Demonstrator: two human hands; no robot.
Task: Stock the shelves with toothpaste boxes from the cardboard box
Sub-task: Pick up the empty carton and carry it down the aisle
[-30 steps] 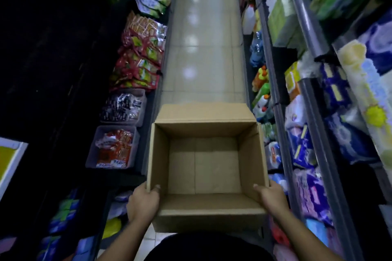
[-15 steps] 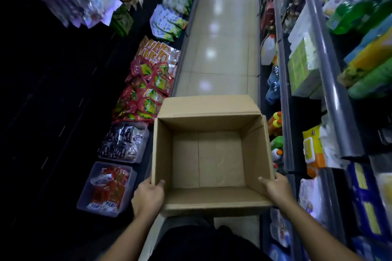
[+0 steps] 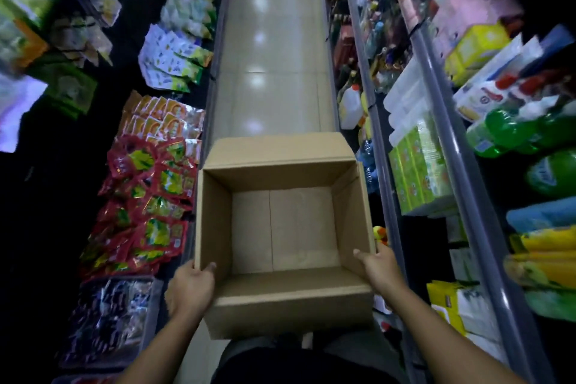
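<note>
The cardboard box (image 3: pixel 283 227) is held out in front of the person at about waist level, over the middle of the aisle, with its top open and its far flap folded outward. Its inside is bare: only the brown floor and walls show, and no toothpaste boxes lie in it.

The left hand (image 3: pixel 190 288) grips the near left corner, thumb hooked over the rim and fingers wrapped round the outside wall. The right hand (image 3: pixel 381 270) grips the near right corner the same way, thumb lying inside along the wall. Both hands are closed on the cardboard and bear its weight between them.

With nothing left inside, the unloading from this box looks finished — the step in hand seems to be carrying the empty box along the aisle, either to put it away or to refill it. The next move calls for little more than a level carry and care at the sides, since the box fills most of the tiled floor (image 3: pixel 271 56) between the two racks.

To the left, a clear bin (image 3: pixel 115 321) holds dark packets, and red sachets (image 3: pixel 146 196) lie heaped beyond it. To the right, behind a grey shelf rail (image 3: pixel 386 196), stand green cartons (image 3: pixel 417 171) and a white jug (image 3: pixel 350 106). Whether any toothpaste sits on these shelves cannot be told — the goods there are blurred.
</note>
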